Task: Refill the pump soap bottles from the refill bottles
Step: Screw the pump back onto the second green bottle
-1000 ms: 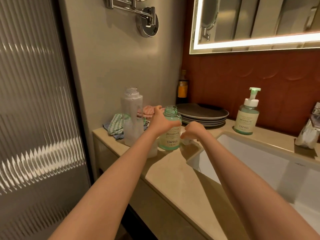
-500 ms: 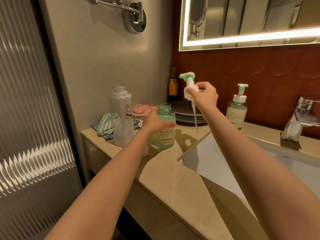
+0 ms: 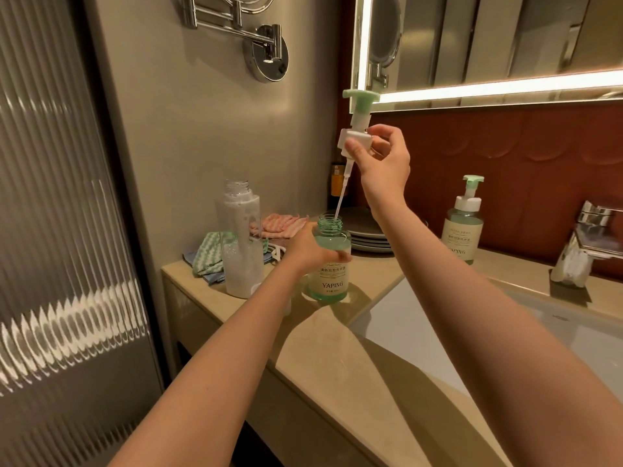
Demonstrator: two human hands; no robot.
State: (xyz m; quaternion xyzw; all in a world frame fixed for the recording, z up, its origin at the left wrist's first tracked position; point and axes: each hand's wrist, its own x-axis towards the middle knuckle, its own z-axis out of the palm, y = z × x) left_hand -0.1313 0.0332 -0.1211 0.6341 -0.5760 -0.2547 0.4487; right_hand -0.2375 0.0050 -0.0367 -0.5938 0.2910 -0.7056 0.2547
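Note:
A green soap bottle [image 3: 332, 284] marked YAPING stands uncapped on the counter, and my left hand [image 3: 305, 247] grips its shoulder. My right hand [image 3: 382, 163] holds the white and green pump head [image 3: 357, 129] high above it. The pump's thin tube slants down, with its tip at the bottle's mouth. To the left stands a clear refill bottle [image 3: 241, 241] without a cap, foamy inside. A second green pump bottle [image 3: 463, 224] with its pump on stands at the back wall, right of my arms.
Folded cloths [image 3: 212, 256] lie behind the refill bottle. Grey plates [image 3: 365, 235] are stacked at the back. A white sink [image 3: 421, 332] opens on the right, with a chrome tap [image 3: 586, 247] beyond. A ribbed glass door [image 3: 60, 230] stands left.
My right hand picked the pump head up from the counter, raised it and brought its tube tip to the bottle's mouth. My left hand stayed on the bottle.

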